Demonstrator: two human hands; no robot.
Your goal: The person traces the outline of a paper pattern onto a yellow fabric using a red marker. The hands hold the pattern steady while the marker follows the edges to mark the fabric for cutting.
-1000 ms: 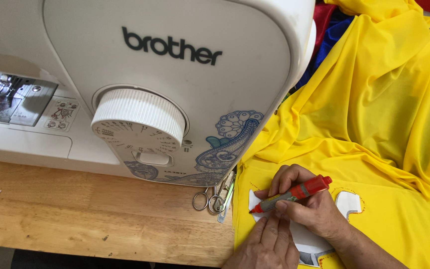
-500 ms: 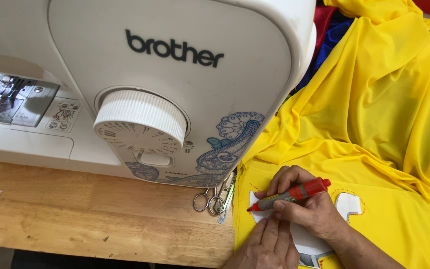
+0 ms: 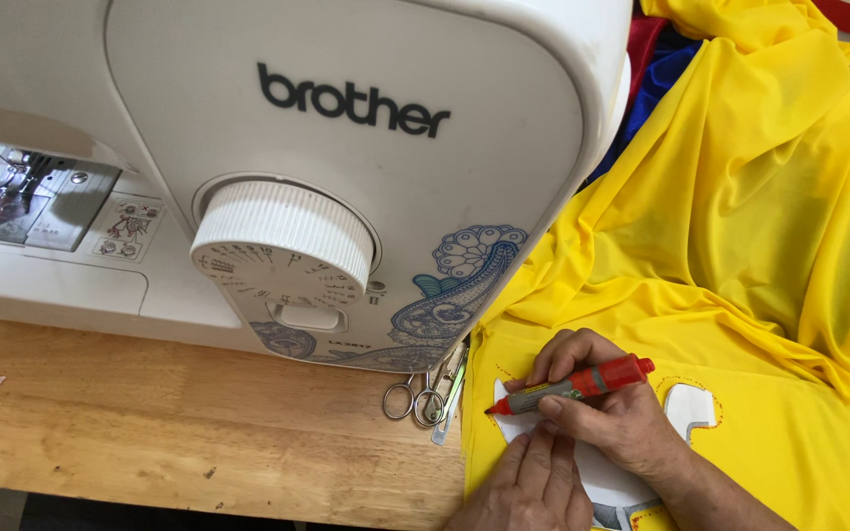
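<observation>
Red marker (image 3: 573, 384), one; hands, two; scissors (image 3: 419, 397), one.

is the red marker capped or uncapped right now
Uncapped: the red marker, held in the right hand, shows a bare pointed tip touching the edge of the white template on the yellow fabric. No cap is visible.

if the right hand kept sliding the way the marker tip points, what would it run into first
The right hand aims the red marker leftward. Past the yellow fabric edge, the small scissors by the sewing machine base look first in line, though depth is hard to judge.
</observation>
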